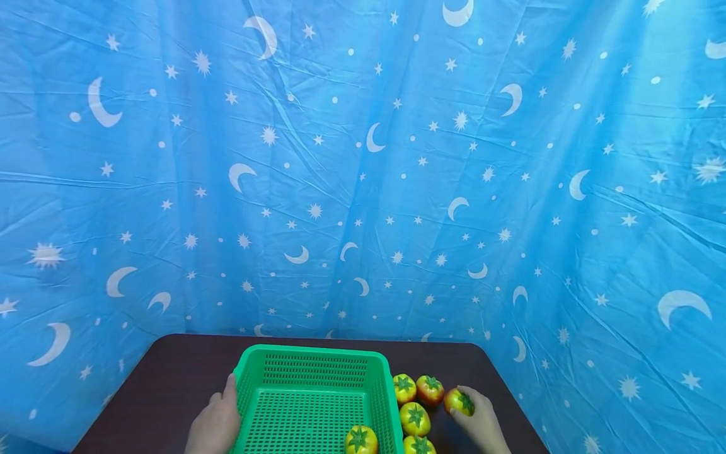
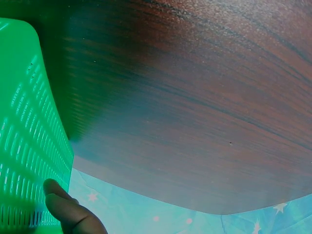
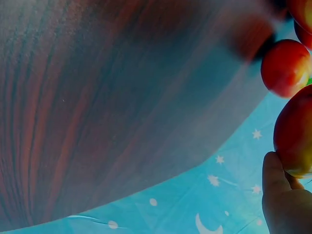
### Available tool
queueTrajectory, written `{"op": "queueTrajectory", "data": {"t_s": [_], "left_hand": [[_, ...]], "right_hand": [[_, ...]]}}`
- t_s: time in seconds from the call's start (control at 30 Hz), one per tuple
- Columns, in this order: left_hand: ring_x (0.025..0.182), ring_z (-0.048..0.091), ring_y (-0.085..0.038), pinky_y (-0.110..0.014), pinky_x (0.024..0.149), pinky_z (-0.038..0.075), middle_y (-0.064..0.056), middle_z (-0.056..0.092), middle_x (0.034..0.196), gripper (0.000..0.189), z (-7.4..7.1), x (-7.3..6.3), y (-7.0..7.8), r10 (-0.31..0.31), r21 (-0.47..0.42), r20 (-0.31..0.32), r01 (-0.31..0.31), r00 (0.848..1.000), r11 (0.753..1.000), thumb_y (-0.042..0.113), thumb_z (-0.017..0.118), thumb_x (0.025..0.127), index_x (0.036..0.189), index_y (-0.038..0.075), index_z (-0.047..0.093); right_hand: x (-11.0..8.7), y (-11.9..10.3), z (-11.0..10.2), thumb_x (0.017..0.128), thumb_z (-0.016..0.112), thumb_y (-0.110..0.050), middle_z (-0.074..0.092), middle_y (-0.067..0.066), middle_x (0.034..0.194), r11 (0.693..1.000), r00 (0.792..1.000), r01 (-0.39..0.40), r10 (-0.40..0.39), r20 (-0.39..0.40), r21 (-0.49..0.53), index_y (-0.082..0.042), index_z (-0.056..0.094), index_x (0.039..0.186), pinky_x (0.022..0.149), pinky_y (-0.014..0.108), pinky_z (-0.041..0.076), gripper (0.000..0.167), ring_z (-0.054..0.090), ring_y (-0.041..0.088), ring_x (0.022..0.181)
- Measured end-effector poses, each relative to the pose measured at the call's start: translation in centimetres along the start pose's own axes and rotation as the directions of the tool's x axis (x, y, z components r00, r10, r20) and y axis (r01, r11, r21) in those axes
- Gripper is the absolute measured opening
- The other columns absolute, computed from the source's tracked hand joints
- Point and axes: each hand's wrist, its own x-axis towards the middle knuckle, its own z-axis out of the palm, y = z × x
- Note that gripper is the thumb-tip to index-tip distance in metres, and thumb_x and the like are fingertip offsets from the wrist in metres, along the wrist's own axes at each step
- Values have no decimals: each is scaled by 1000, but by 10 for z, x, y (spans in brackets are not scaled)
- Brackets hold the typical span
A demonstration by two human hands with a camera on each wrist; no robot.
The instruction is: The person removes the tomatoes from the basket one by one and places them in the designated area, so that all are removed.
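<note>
Though partly beyond view, green basket (image 1: 309, 413) with apparently one tomato (image 1: 361, 440).

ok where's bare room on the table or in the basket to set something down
Free: the table left of the green basket and left hand; the basket floor left of its tomato. Crowded: right of the basket, where tomatoes cluster toward the right hand.
</note>
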Motion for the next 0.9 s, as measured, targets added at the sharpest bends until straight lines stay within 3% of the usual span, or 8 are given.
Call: {"op": "queueTrajectory", "data": {"t_s": [0.47, 0.9], "left_hand": [[66, 49, -24, -39, 58, 43, -16, 53, 86, 59, 1, 0, 0, -8, -1, -6, 8, 1000, 1000, 1, 40, 103, 154, -13, 16], [68, 51, -23, -40, 60, 44, -16, 53, 88, 58, 0, 0, 2, -18, 13, 2, 18, 1000, 1000, 1, 39, 103, 154, -13, 15]], "right_hand": [[0, 13, 16, 80, 76, -8, 63, 29, 120, 999, 998, -11, 9, 66, 30, 11, 60, 125, 71, 38, 53, 51, 62, 27, 93], [0, 16, 28, 81, 76, -8, 66, 26, 116, 1000, 996, -4, 5, 92, -11, 8, 63, 124, 74, 40, 53, 48, 63, 27, 95]]}}
